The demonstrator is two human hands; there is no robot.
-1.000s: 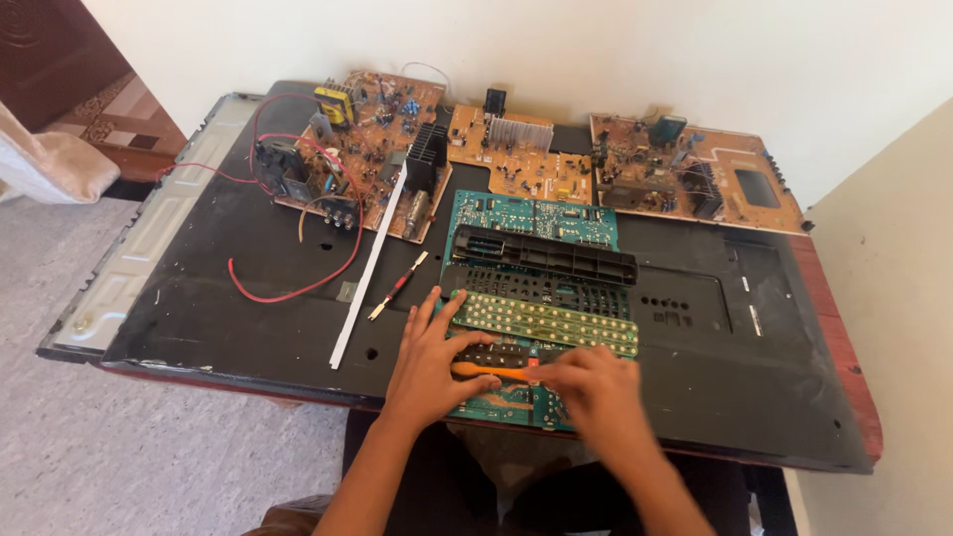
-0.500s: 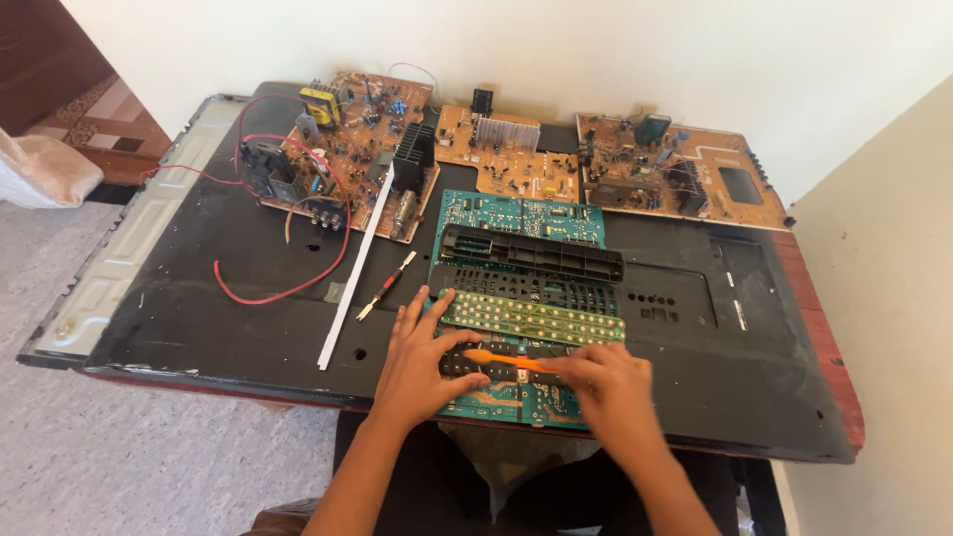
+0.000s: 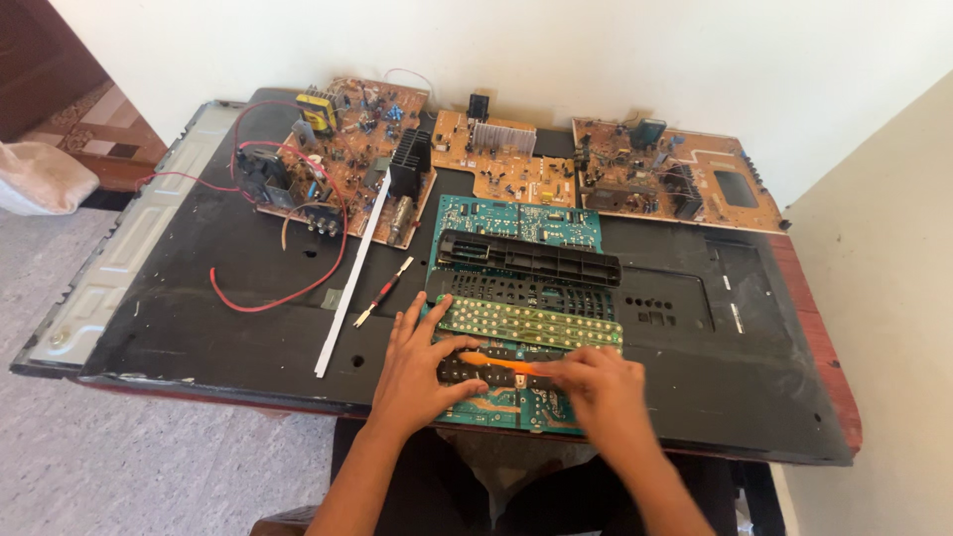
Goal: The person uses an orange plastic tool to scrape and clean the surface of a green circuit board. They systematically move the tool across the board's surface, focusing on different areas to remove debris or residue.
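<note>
Orange plastic, a thin pry tool (image 3: 493, 363), lies under the fingers of the right hand (image 3: 599, 392), which closes around its handle end, while the left hand (image 3: 422, 369) rests flat and open on the black strip beside the green circuit board (image 3: 516, 220), near the table's front edge. For good work, I think the tip should stay low and the flat palm press steadily, so the pale green keypad sheet (image 3: 531, 323) does not slide.

We see a matt black plastic back panel (image 3: 695, 397) with a dusty, scuffed look, bearing brown fibre circuit boards (image 3: 675, 179) studded with dull metal parts, a glossy green board (image 3: 516, 220), and a smooth orange plastic tool (image 3: 496, 363).
</note>
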